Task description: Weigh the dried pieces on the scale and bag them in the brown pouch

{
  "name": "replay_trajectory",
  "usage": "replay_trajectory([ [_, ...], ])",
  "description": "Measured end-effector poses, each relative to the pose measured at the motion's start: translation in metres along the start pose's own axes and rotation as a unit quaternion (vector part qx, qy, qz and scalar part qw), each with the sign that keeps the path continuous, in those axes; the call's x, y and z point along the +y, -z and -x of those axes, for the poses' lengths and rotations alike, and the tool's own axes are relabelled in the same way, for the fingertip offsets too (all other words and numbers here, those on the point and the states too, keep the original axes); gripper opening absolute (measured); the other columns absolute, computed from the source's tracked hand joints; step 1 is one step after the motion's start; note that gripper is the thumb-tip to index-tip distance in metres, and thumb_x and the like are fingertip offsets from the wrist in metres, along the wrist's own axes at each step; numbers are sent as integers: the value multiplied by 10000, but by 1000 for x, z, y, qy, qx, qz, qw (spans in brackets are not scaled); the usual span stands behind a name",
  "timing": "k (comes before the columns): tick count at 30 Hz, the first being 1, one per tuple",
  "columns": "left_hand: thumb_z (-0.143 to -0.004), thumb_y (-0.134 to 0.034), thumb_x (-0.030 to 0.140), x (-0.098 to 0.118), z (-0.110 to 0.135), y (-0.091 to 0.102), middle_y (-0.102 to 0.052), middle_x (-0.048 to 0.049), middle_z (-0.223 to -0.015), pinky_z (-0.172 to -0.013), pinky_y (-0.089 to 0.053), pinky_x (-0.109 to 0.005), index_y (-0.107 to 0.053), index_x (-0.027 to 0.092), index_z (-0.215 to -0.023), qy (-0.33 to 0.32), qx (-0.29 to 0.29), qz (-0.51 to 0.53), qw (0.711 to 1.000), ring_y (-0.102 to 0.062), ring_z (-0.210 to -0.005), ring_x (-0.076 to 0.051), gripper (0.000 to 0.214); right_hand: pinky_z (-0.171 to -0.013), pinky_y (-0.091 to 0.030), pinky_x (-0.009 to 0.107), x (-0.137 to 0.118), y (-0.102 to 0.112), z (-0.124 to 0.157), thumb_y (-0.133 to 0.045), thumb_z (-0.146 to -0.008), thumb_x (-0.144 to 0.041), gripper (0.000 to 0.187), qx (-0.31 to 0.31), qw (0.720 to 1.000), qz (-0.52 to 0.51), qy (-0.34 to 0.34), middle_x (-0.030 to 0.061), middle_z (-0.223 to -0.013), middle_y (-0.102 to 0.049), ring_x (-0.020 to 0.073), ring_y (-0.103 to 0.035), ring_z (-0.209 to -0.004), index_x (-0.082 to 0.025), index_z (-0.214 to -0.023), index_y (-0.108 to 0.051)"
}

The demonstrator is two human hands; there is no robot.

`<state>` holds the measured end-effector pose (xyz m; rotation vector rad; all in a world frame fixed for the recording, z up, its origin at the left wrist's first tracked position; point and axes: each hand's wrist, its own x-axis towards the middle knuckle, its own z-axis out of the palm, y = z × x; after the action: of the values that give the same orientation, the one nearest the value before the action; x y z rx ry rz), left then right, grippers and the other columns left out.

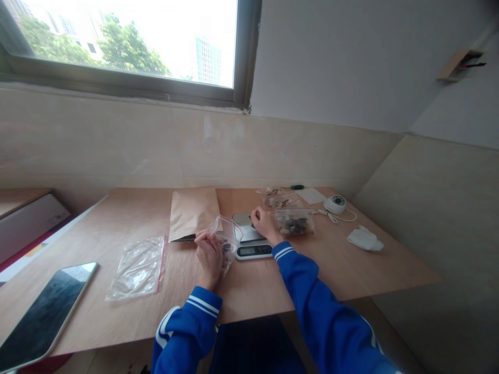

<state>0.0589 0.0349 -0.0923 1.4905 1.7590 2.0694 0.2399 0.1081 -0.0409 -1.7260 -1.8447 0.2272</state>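
Clear zip bag (227, 244), red-sealed, was pinched in the left hand (208, 254), fingers closed on it. Right hand (265, 224) was bunched over the digital scale (253, 250) at 3 o'clock, its hold unclear. Filled zip bag (294, 222) lay beyond; kraft envelope (193, 214) at 10 o'clock.

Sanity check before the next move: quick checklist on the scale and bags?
1. Digital kitchen scale readout legible: cannot tell, too small.
2. Scale platform free of hands: not ok, right hand is over its edge.
3. Left hand grip on clear zip bag: ok, pinched near its top.
4. That bag's red-lined seal closed: cannot tell.
5. Zip bag of dark pieces off the scale: ok, lying to its right.
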Motion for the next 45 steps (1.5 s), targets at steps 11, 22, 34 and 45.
replay_trajectory([
  [11, -898, -434, 377, -4, -2, -4, -562, -78, -844, -596, -464, -327, -375, 223, -858, -27, 14, 16, 999, -601, -733, -192, 170, -638, -386, 240, -87, 21, 26, -415, -931, -509, 332, -48, 982, -137, 118, -1, -753, -681, 176, -629, -727, -249, -865, -610],
  [22, -930, -353, 371, 1, -2, -3, -519, -124, -916, -672, -493, -412, -325, 212, -866, -24, 70, 3, 997, -569, -813, -220, 174, -1023, -397, 409, -56, 5, 83, -499, -911, -416, 328, 8, 956, -235, 176, 103, -1199, -559, 229, -499, -1178, -222, -1163, -574],
  [34, -913, -397, 491, 6, 8, 19, -524, -106, -1030, -840, -466, -399, -508, 175, -1021, -96, -28, 79, 992, -538, -973, -215, 352, -924, -516, 386, -51, -10, 110, -557, -836, -522, 491, -24, 810, -583, -55, 104, -1155, -680, 232, -651, -1064, -204, -1205, -500],
  [45, -827, -549, 503, 22, 5, 20, -623, -29, -776, -715, -479, -287, -623, 168, -883, 147, -239, 170, 944, -581, -746, -167, 347, -798, -550, 377, 2, -9, 122, -463, -865, -614, 448, 20, 829, -553, -81, 99, -875, -745, 246, -708, -890, -198, -974, -589],
])
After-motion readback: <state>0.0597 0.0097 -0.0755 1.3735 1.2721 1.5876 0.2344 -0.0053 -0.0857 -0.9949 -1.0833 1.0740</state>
